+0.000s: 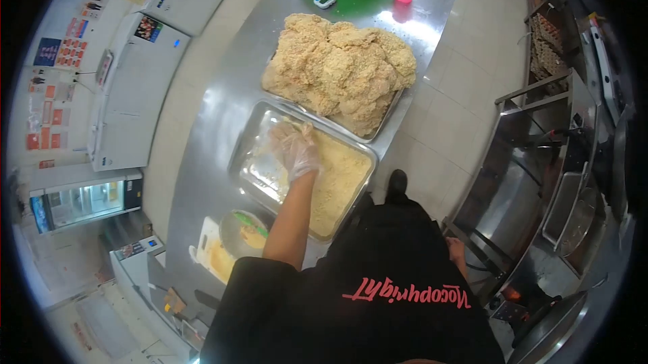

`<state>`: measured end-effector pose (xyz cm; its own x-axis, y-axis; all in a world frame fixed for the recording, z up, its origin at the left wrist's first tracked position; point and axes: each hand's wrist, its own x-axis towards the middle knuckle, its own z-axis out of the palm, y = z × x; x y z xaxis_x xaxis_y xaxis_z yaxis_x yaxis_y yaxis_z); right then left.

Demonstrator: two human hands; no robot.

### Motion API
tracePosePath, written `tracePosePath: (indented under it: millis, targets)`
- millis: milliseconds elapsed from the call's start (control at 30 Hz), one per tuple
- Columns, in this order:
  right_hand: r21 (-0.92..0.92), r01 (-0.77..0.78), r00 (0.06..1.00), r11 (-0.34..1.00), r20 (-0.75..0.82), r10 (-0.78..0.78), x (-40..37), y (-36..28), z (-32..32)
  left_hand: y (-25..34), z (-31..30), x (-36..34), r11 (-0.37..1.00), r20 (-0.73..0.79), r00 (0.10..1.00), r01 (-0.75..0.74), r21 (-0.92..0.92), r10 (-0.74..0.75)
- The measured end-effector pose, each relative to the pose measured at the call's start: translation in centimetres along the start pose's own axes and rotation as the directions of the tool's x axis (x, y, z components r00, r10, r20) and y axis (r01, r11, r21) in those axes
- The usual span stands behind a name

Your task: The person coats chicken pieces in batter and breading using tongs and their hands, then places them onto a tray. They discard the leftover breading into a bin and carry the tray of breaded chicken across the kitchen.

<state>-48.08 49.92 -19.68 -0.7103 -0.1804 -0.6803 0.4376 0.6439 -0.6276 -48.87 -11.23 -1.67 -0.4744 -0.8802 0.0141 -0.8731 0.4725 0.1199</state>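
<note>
Evidently, the step in hand is the working of loose crumbs (344,173) in the tray (262,182) on the bench (208,141). The crumbs lie mainly in the tray's right part; bare metal shows at the left. The gloved left hand (294,150) reaches in near the border between the two; how far its grip is open, and whether it has hold of any crumbs, cannot be told. The right hand (457,250) shows only partly beside the body, its grip likewise unreadable. Good practice would be to sweep with flat fingers from the corners inward, in light strokes ending short of the rim, lest crumbs spill toward the bowl (231,234). The coated heap (341,70) beyond is best left undisturbed.
</note>
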Motion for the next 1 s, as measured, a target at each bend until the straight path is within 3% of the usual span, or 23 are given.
tracePosePath:
  millis: [33,67,100,167,267,333,433,500,533,567,700,733,800,867,900,933,1000]
  targets:
    - [0.031,-0.177,0.983,0.984,-0.053,0.179,-1.9,-2.9,-0.3,0.3,0.1,0.3,0.994,0.023,0.999,-0.027,0.109,0.025]
    - [-0.007,-0.154,0.984,0.988,-0.094,0.153,-3.3,-3.9,-0.3,0.8,-0.3,0.3,0.996,0.045,0.999,-0.034,0.082,0.030]
    - [-0.049,-0.135,0.983,0.990,-0.133,0.128,-4.7,-4.2,-0.8,1.1,-0.9,-0.1,0.995,-0.040,0.995,-0.092,0.026,0.093]
    - [-0.035,0.100,0.990,0.994,-0.099,-0.103,-6.6,-0.6,-1.6,0.7,-0.2,-0.4,0.989,-0.125,0.982,-0.145,-0.024,0.141]
    - [-0.420,0.101,0.995,0.902,0.020,-0.102,-6.0,2.4,-1.1,0.5,-1.1,-0.4,0.989,-0.100,0.986,-0.142,-0.050,0.137]
    - [-0.524,0.127,0.992,0.842,0.066,-0.108,-3.8,1.9,0.3,1.2,-2.4,0.1,0.993,-0.140,0.983,-0.121,-0.002,0.119]
    - [-0.679,0.174,0.985,0.714,0.122,-0.123,-1.9,0.4,1.1,1.0,-2.2,-0.2,0.997,-0.036,0.996,-0.077,0.030,0.078]
    - [-0.736,0.179,0.984,0.653,0.136,-0.117,-2.1,-1.0,0.8,0.8,-0.8,-1.0,0.993,-0.185,0.975,-0.117,0.033,0.121]
    - [-0.468,0.011,1.000,0.884,-0.007,-0.017,-2.4,-2.6,0.7,0.8,-0.9,-1.1,0.994,-0.165,0.980,-0.110,0.025,0.112]
    - [-0.120,-0.137,0.986,0.983,-0.113,0.124,-2.4,-4.4,0.7,0.9,-1.2,-0.8,0.994,-0.115,0.987,-0.111,0.006,0.111]
    - [-0.260,-0.049,0.997,0.964,-0.076,0.031,-1.6,-5.8,-1.0,1.0,-1.5,-1.3,0.996,0.033,0.996,-0.084,0.013,0.083]
    - [-0.161,-0.102,0.992,0.982,-0.087,0.089,-1.9,-7.1,-0.7,1.4,-2.4,-0.2,0.998,0.077,0.995,-0.057,0.019,0.055]
    - [-0.040,-0.137,0.988,0.990,-0.073,0.134,-0.4,-6.6,1.0,0.4,-1.3,1.4,0.992,-0.031,0.995,-0.093,0.083,0.096]
    - [-0.415,0.082,0.993,0.906,-0.042,-0.109,0.6,-3.1,0.8,0.1,-3.1,2.7,0.991,0.105,0.994,0.034,-0.128,-0.021]
    - [-0.181,0.036,0.999,0.983,-0.026,-0.042,0.1,-3.1,0.9,0.1,-4.6,2.9,0.994,0.109,0.994,0.035,-0.102,-0.024]
    - [-0.161,0.013,0.999,0.987,-0.030,-0.019,-0.1,-4.0,0.7,-0.4,-3.3,3.3,0.994,0.121,0.992,0.049,-0.100,-0.037]
    - [-0.195,-0.020,0.999,0.981,-0.029,0.014,-0.5,-4.1,0.5,-1.9,0.9,3.9,0.998,-0.253,0.967,-0.019,0.054,0.032]
